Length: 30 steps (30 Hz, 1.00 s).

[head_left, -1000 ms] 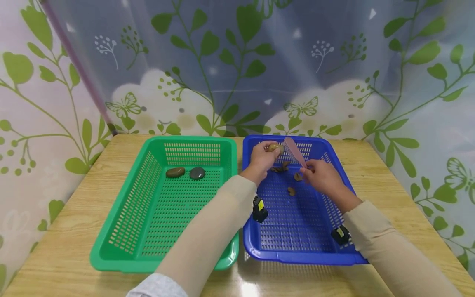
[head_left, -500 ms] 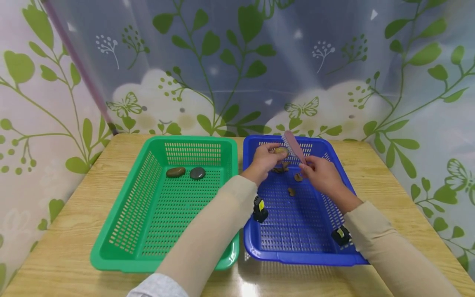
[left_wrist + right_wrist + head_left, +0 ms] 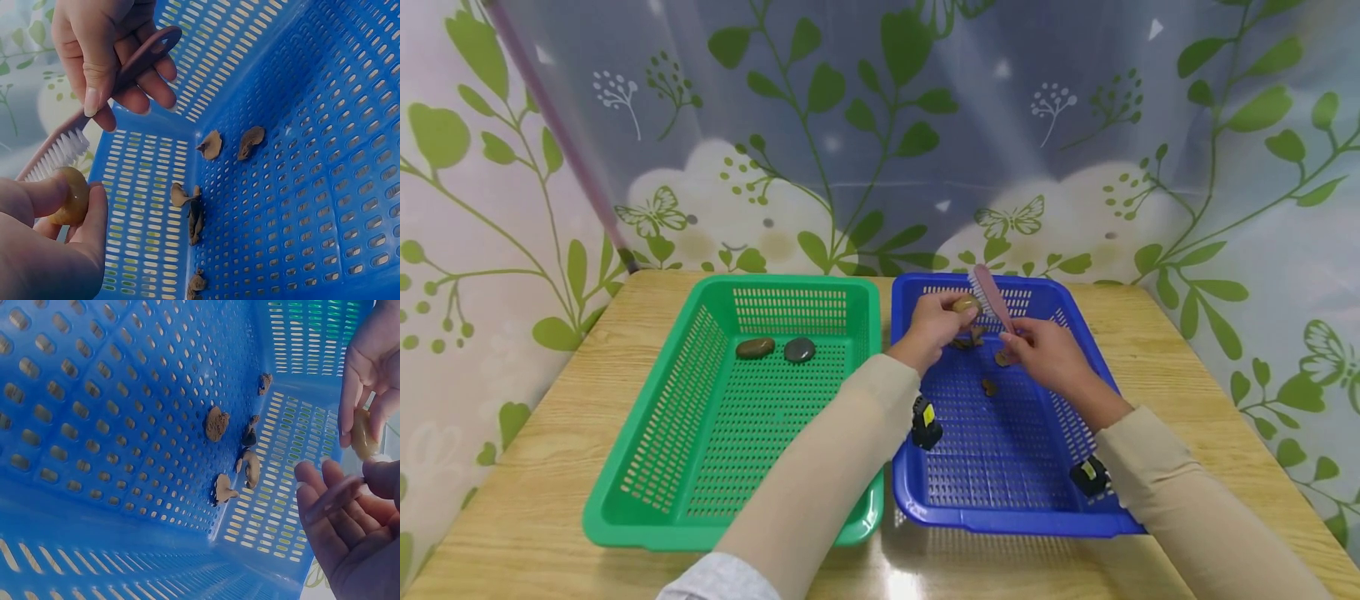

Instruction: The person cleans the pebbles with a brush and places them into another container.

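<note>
Over the far part of the blue basket [image 3: 1022,521], my left hand [image 3: 929,325] pinches a smooth yellowish-brown stone [image 3: 967,305] between thumb and fingers. My right hand [image 3: 1051,354] grips the handle of a pink brush [image 3: 992,296], its head pointing up and left. In the left wrist view, white bristles [image 3: 59,153] lie right at the upper side of the stone [image 3: 74,199]. The right wrist view shows the brush handle [image 3: 334,499] across the right fingers. Beneath both hands, several brown dried mushroom pieces [image 3: 217,424] lie on the basket floor.
Left of the blue basket stands a green basket [image 3: 647,533] holding a brown stone [image 3: 755,348] and a dark grey stone [image 3: 799,350]. Both baskets rest on a wooden table [image 3: 542,433]. A patterned curtain [image 3: 880,167] hangs behind.
My left hand has shifted slightly right with the stone. The brush head has moved slightly up and left, and its bristles now meet the stone's edge in the head view. The baskets stay put.
</note>
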Motion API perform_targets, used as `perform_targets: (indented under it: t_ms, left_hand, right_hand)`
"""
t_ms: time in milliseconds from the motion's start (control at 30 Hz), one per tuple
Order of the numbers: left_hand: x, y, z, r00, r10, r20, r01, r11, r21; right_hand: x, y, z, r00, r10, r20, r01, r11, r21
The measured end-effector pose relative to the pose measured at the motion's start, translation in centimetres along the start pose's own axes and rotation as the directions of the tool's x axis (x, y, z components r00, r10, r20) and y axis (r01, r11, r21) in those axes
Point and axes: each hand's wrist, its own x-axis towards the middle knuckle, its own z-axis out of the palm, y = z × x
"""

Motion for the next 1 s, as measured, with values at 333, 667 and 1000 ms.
perform_targets:
  t_ms: [333, 667, 1000]
  left_hand:
    - [0.04, 0.27, -0.07, 1.000, 0.000, 0.000, 0.000, 0.989, -0.151]
    - [0.03, 0.51, -0.10, 0.997, 0.006, -0.072, -0.021, 0.979, -0.205]
    - [0.25, 0.27, 0.01, 0.998, -0.009, -0.061, -0.003, 0.979, -0.202]
  right_hand:
    - [-0.04, 0.17, -0.06, 0.999, 0.008, 0.037, -0.009, 1.000, 0.023]
    - [-0.04, 0.30, -0.15, 0.996, 0.070, 0.063, -0.069, 0.997, -0.015]
    - [-0.06, 0.23, 0.10, 1.000, -0.015, -0.020, 0.015, 1.000, -0.017]
